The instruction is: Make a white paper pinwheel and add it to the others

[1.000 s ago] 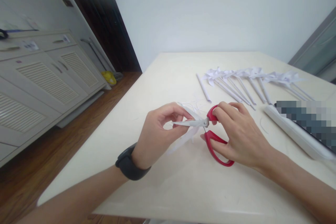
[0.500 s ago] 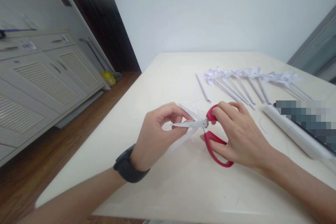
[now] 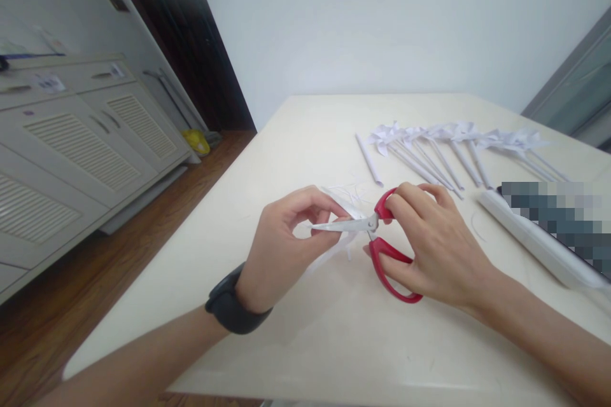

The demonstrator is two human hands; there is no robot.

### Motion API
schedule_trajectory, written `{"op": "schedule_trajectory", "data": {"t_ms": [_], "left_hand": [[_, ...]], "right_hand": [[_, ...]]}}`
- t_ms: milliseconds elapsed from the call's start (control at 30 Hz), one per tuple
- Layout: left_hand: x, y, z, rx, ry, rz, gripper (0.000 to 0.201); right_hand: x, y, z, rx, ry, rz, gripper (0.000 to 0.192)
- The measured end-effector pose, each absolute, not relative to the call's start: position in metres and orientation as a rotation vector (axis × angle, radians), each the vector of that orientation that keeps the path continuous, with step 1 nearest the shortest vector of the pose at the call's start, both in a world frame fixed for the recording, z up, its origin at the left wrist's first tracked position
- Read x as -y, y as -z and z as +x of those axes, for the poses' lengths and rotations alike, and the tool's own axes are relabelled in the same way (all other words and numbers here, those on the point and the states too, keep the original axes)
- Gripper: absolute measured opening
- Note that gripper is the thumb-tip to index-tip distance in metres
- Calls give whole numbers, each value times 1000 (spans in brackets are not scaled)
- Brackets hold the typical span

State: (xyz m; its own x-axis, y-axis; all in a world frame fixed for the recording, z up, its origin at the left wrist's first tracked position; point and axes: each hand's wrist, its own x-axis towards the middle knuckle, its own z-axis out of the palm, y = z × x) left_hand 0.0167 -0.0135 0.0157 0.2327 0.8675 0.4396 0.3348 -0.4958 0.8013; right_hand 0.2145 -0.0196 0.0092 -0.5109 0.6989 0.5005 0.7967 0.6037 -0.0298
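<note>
The counter (image 3: 334,343) carries a row of finished paper pinwheels (image 3: 458,140) at its far right, well apart from the work. Near the middle, the right hand (image 3: 429,248) grips the red-handled scissors (image 3: 377,235), blades nearly shut. The left hand (image 3: 281,245) pinches a small piece of white paper (image 3: 341,241) between thumb and fingertips, just above the counter. The paper is judged light, limp and easily torn; hold it close to the cut line, taut, clear of the blades. Compared with a second ago, both hands and the scissors are almost unmoved; only the view has shifted slightly.
</note>
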Motion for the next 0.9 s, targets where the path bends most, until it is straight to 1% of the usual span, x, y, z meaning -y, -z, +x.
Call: {"op": "schedule_trajectory", "data": {"t_ms": [267, 400, 900], "left_hand": [[14, -17, 18, -1118, -1266, 1956, 16], [14, -18, 18, -1111, -1258, 1969, 13], [15, -14, 17, -1103, -1243, 1894, 13]], "right_hand": [[21, -9, 214, 2345, 307, -1203, 23], [21, -8, 214, 2351, 287, -1202, 21], [21, -11, 215, 2358, 298, -1215, 13]]}}
